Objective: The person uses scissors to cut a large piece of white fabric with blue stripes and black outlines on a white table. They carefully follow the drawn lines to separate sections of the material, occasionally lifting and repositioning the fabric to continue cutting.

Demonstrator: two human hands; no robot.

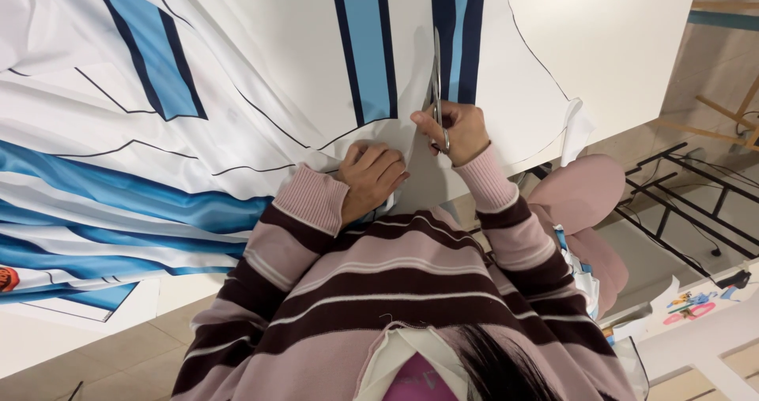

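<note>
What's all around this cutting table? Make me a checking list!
Surface: white table, mostly covered by cloth.
Job's things: white fabric with blue stripes and black outlines; scissors lying along a stripe.
Clutter: pink stool; colourful scraps on a white ledge.
Hands: right hand grips the scissors; left hand presses the fabric.
Cables: black cable on the floor.
Surroundings: black metal rack; wooden frame.
</note>
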